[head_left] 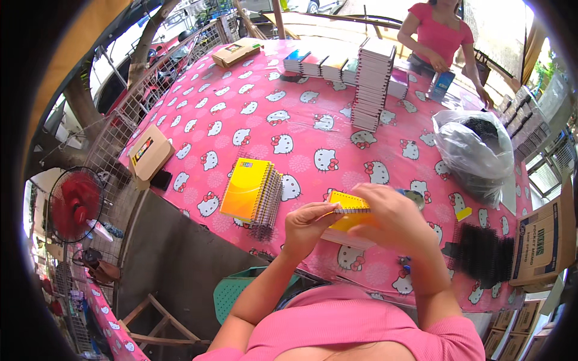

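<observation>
A yellow spiral notebook (pixel 349 203) lies in front of me near the table's front edge, its dark coil running along the side toward me. My left hand (pixel 308 225) pinches the left end of that coiled edge between thumb and fingers. Over the notebook's right side is my right hand (pixel 394 216), slightly blurred, with fingers stretched and apart from the thumb. White pages (pixel 348 239) show below the notebook. Further left, a stack of yellow-orange spiral notebooks (pixel 245 189) rests with coils facing right.
Loose black coils (pixel 483 254) lie right, beside a cardboard box (pixel 545 237). A plastic bag (pixel 475 159) holds black material. A tall notebook stack (pixel 370 84) stands at the back. Across the table, a person in pink (pixel 439 33) handles a blue notebook (pixel 441 86). A fan (pixel 77 201) is left.
</observation>
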A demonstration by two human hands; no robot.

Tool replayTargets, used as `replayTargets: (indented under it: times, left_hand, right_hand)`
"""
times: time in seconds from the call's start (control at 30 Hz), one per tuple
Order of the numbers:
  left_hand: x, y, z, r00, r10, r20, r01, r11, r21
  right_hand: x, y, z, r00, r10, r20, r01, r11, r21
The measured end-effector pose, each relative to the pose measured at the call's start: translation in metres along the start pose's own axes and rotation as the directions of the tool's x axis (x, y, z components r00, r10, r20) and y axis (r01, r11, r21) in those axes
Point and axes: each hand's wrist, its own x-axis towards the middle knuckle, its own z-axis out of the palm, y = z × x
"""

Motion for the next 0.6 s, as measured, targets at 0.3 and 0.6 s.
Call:
replayTargets:
  times: [0.3,0.6]
  left_hand:
    - [0.011,-0.002,0.02,0.98,0.196,0.014,-0.195,0.979,-0.065]
    - [-0.024,0.015,0.045,0.918,0.344,0.198,-0.397,0.783,0.479]
  right_hand:
    - [-0.229,0.053,0.041,0.796,0.603,0.056,-0.591,0.794,-0.143]
    - [-0.227,0.021,0.052,0.61,0.792,0.007,-0.778,0.597,0.195]
